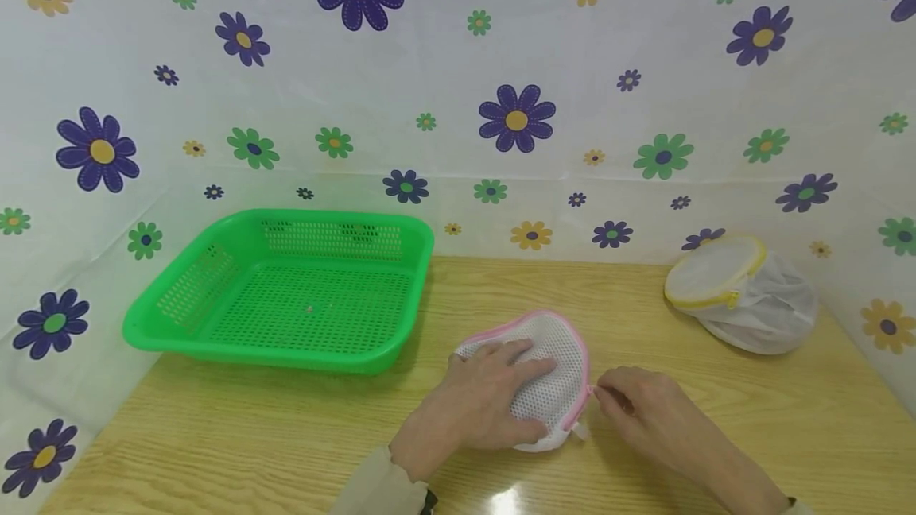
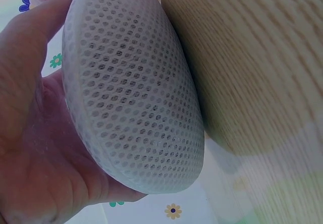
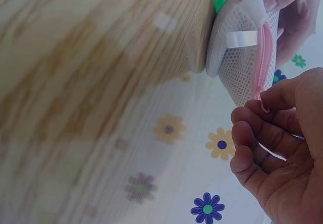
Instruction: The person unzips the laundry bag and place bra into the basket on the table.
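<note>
A white mesh laundry bag [image 1: 554,348] with a pink zipper edge lies on the table in front of me. My left hand [image 1: 487,396] rests on top of it, fingers spread over the mesh. At the bag's right edge, my right hand [image 1: 647,412] pinches the pink zipper pull [image 3: 263,104] between thumb and forefinger. The right wrist view shows the pink zipper [image 3: 264,57] running up from that pull, beside a small white tag [image 3: 241,39]. In the left wrist view the domed mesh side of the bag [image 2: 136,88] stands against the table.
A green plastic basket [image 1: 279,360] with perforated walls stands at the left. Toward the back right sits another white bag [image 1: 769,300] with a yellow zipper rim. Behind the wooden table [image 1: 286,435] hangs a white sheet printed with flowers [image 1: 444,70].
</note>
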A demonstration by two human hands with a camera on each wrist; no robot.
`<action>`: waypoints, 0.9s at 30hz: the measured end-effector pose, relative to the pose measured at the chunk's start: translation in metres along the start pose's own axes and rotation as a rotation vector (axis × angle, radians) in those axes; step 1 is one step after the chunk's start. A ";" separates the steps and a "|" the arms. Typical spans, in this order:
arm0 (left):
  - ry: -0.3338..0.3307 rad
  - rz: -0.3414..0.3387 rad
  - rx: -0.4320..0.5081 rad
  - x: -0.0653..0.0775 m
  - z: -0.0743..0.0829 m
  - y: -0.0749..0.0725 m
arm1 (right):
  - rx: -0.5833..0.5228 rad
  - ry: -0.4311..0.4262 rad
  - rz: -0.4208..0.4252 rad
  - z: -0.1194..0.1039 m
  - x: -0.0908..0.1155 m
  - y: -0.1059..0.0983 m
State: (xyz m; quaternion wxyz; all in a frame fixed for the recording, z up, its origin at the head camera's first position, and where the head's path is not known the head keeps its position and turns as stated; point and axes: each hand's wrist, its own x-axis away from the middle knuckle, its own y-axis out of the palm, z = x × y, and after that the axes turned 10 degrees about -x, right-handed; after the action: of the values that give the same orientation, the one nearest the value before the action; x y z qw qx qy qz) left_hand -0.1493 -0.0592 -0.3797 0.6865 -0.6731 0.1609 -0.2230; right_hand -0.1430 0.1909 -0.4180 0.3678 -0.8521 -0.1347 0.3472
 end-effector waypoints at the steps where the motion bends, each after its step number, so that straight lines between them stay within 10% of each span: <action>1: 0.001 0.001 0.001 0.000 0.000 0.000 | 0.000 0.001 0.001 0.000 0.000 0.000; 27: 0.016 -0.014 0.016 0.000 -0.001 0.000 | 0.015 -0.001 0.000 0.001 -0.001 -0.001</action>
State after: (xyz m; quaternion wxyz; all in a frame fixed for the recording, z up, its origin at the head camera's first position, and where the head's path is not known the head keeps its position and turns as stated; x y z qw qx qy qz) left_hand -0.1500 -0.0602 -0.3801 0.6891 -0.6668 0.1598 -0.2347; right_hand -0.1450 0.1917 -0.4174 0.3741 -0.8491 -0.1324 0.3486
